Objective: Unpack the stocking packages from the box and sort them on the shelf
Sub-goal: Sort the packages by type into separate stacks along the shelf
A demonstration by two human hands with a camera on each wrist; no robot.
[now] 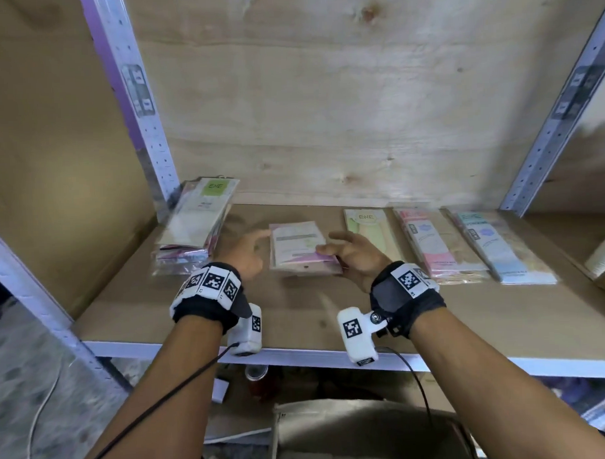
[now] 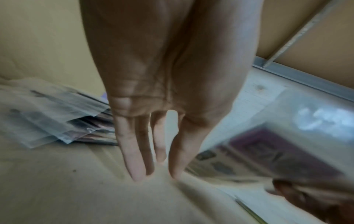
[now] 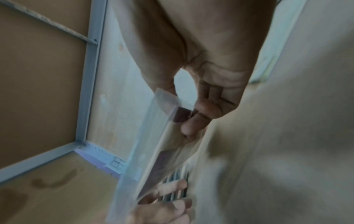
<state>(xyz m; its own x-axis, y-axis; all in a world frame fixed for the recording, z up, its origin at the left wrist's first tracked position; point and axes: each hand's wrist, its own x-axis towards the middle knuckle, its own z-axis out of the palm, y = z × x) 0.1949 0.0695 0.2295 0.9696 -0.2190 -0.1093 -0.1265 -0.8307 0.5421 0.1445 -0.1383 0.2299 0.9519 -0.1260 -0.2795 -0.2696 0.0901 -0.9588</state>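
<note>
- stocking packages small stack, mid shelf, pinched at right edge by right hand fingers
- left hand fingers straight, just beside stack, holding nothing
- loose pile left; 3 packs right: green, pink, blue

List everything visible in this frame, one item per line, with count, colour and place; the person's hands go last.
Metal-framed shelf with brown board: one, white frame, across the view.
Clear-wrapped pink and white stocking packages: small bundle, shelf centre, held at its right edge.
Leaning stack of mixed packages, green label on top: one, shelf left.
Green package: one, flat, right of centre.
Pink package: one, flat, further right.
Blue package: one, flat, rightmost.
Cardboard box: one, grey-brown, below the shelf.
Left hand: fingers straight, beside the bundle.
Right hand: pinches the bundle.
</note>
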